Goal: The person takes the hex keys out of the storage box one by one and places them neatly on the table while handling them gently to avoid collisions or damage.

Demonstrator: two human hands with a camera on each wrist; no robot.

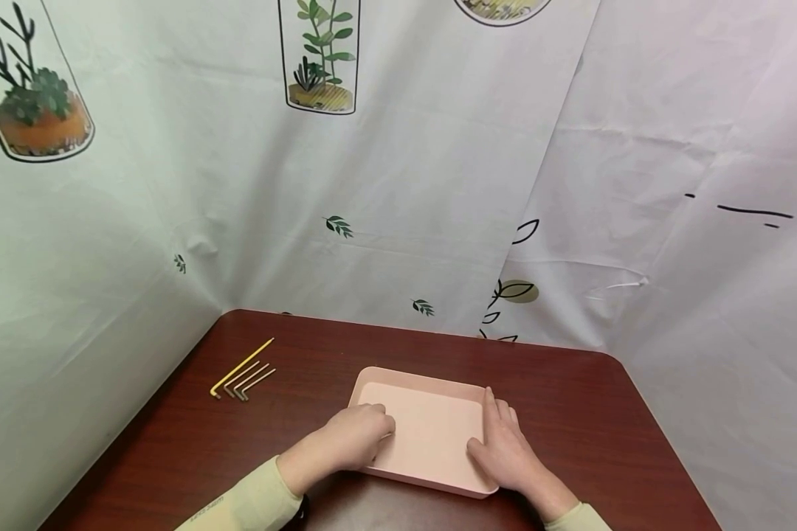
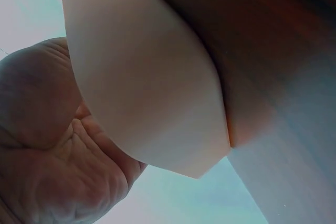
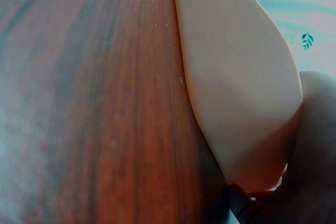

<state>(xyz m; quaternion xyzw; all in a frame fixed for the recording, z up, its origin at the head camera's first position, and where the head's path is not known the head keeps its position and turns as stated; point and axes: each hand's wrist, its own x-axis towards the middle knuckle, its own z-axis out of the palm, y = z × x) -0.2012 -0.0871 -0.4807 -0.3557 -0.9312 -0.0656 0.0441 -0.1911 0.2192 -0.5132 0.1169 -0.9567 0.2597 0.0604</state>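
A shallow pink rectangular tray (image 1: 432, 435) sits on the dark red wood table. My right hand (image 1: 507, 450) grips its right wall, thumb inside and fingers along the outer side. In the right wrist view the tray's outer wall (image 3: 236, 72) stands beside the wood, with that hand at its end. My left hand (image 1: 359, 436) reaches over the tray's left side, its fingers curled down over the inside. The left wrist view has its palm (image 2: 47, 145) behind the tray wall (image 2: 142, 72). Its fingertips are hidden, and I cannot tell whether they hold something small.
Several L-shaped hex keys lie side by side left of the tray: a long yellow one (image 1: 242, 366) and shorter metal ones (image 1: 257, 378). White fabric (image 1: 405, 184) printed with plants hangs behind and beside the wooden table (image 1: 571, 398).
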